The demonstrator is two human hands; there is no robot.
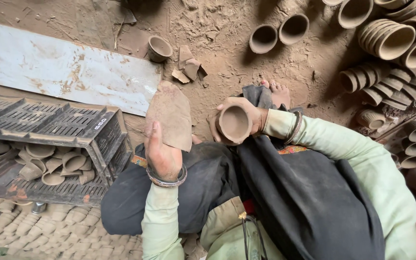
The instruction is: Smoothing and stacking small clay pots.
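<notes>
The right hand is cupping a small round brown clay cup above the lap, fingers wrapped around its wall. The left hand is pinching a flat brown clay-stained cloth. The cup looks light and brittle, so it is probably best held by the sides.

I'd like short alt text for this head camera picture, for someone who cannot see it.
Seen from above, a seated person holds a small clay cup in the right hand and a flat brown sheet in the left hand. Rows of clay cups lie on the dirt floor, and a dark plastic crate holds more.
</notes>
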